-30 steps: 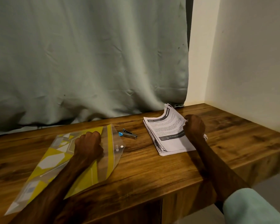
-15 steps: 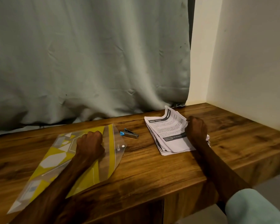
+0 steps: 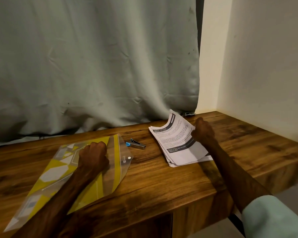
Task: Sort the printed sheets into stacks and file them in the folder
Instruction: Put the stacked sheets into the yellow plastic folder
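Wooden desk [image 3: 144,182]: fisted left hand [image 3: 93,156] pins slippery plastic folder [image 3: 100,184]; right hand [image 3: 203,132] pinches limp printed sheets [image 3: 175,143] at right edge.

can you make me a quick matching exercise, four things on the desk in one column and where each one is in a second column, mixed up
Things:
1. folder
2. stapler
3. stack of printed sheets
4. curtain

Places:
A. between the folder and the sheets
B. under the left hand
C. hanging behind the desk
D. at the right hand, top sheet curled up

Pairs: 1-B, 2-A, 3-D, 4-C
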Demonstrator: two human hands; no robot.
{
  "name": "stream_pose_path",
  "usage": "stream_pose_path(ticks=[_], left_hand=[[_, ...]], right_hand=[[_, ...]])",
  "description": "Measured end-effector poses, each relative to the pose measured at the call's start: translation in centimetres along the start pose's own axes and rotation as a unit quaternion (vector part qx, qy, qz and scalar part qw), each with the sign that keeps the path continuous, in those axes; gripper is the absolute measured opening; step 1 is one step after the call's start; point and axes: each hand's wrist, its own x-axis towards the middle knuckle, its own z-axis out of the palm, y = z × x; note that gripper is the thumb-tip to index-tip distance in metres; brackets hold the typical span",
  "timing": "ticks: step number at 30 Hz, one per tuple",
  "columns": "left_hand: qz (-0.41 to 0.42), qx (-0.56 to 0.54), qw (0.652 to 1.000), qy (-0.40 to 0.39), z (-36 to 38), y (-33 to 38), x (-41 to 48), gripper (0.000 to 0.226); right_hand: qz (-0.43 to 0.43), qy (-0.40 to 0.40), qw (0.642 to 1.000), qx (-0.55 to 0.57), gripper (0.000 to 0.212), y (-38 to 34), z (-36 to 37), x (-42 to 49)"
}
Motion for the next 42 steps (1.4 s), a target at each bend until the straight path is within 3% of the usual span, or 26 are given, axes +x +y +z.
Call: stream_pose_path(ticks=[4, 10, 16, 20, 24, 27, 29, 32, 36, 42], left_hand=[[-0.001, -0.002, 1.000, 0.014, -0.3, -0.3, 0.1, 0.025], [0.003, -0.022, 1.000, 0.021, -0.4, -0.6, 0.0, 0.026], [0.010, -0.072, 0.996, 0.053, -0.6, -2.0, -0.1, 0.030], [0.016, -0.121, 0.987, 0.101, -1.2, -3.7, -0.5, 0.030], [0.015, -0.126, 0.980, 0.152, -2.2, -4.9, -1.3, 0.027], [0.014, -0.111, 0.980, 0.166, -2.9, -5.5, -1.7, 0.029], [0.016, -0.115, 0.978, 0.176, -3.1, -6.0, -1.9, 0.029], [0.020, -0.116, 0.976, 0.183, -3.7, -6.1, -2.1, 0.024], [0.024, -0.099, 0.980, 0.172, -3.5, -6.1, -2.5, 0.020], [0.056, -0.116, 0.981, 0.143, -2.3, -6.2, -2.4, 0.023]], right_hand=[[0.079, -0.044, 0.994, 0.062, 0.047, 0.1, -2.1, 1.1], [0.103, -0.235, 0.959, 0.122, 0.049, -0.6, -3.9, -0.1], [0.078, -0.161, 0.952, 0.247, 0.015, -1.7, -4.9, -2.5], [0.060, -0.145, 0.924, 0.348, 0.029, -3.6, -5.9, -4.4], [0.045, -0.246, 0.876, 0.412, 0.027, -5.9, -5.5, -5.6], [0.034, -0.356, 0.851, 0.385, 0.044, -7.0, -4.1, -6.1], [0.030, -0.401, 0.841, 0.361, 0.043, -7.9, -3.1, -6.8], [0.038, -0.403, 0.849, 0.341, 0.039, -9.6, -2.0, -8.2], [0.063, -0.381, 0.850, 0.357, 0.017, -12.4, -1.0, -10.4], [0.031, -0.301, 0.866, 0.398, 0.016, -16.0, 1.8, -13.4]])
